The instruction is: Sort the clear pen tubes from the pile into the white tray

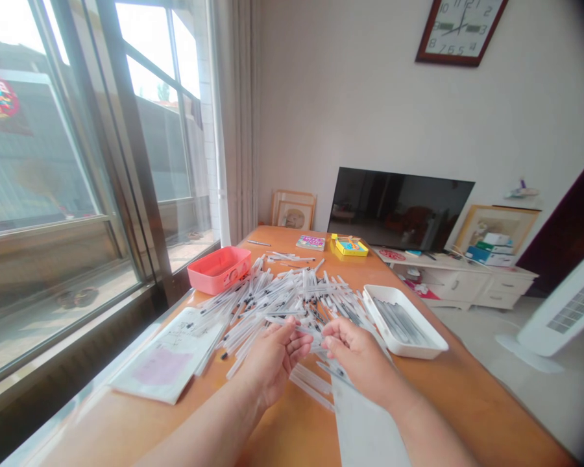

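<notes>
A wide heap of clear plastic pen tubes (272, 295), many with black ends, spreads over the wooden table. My left hand (283, 355) is turned palm up above the near side of the heap. Its fingers are curled, and a thin clear tube (302, 329) seems to lie between thumb and fingers. Facing it a short gap away, my right hand (357, 355) has thumb and fingertips pinched together; what they hold is too small to make out. Beneath my right hand and forearm lies a pale sheet (365, 421). A few loose tubes rest on the table between my wrists.
On the left stand a coral-red plastic basket (214, 275) and a paper bag or sheet (160, 366) with a pinkish patch. At right is a white tray (435, 350) of dark, thin sticks. A yellow box (353, 246) and a colourful packet (310, 242) lie farther back.
</notes>
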Tool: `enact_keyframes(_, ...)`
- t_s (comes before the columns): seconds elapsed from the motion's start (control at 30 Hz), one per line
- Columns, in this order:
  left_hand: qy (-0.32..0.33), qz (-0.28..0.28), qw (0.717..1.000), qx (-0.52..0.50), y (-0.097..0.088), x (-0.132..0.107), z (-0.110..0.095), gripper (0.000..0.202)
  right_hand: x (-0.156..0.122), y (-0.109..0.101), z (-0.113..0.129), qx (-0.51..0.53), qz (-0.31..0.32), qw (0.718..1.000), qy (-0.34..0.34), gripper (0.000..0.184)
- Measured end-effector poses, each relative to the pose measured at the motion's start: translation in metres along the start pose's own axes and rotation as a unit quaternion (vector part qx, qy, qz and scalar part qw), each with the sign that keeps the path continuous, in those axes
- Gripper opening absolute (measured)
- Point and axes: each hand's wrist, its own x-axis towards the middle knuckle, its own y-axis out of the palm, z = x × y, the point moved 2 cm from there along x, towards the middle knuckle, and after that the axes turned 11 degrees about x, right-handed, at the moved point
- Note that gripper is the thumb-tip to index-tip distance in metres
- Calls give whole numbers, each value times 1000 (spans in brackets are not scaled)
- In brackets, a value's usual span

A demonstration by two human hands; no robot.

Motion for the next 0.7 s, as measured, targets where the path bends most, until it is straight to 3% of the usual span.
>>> enact_keyframes(0.13, -6, 1, 1000, -17, 2, -2, -2, 19, -2, 4, 8, 128, 29, 989, 63, 18)
enact_keyframes(0.37, -32, 13, 999, -32, 7, -8, -5, 16, -5, 2, 8, 297, 59, 948, 100, 17)
enact_keyframes(0.5, -46, 28, 998, -33, 9, -9, -3, 17, -5, 4, 3, 316, 73, 939, 119, 20)
enact_keyframes(0.7, -45, -15, 999, -26, 8, -6, -4, 16, -3, -5, 5, 301, 64, 944, 123, 28)
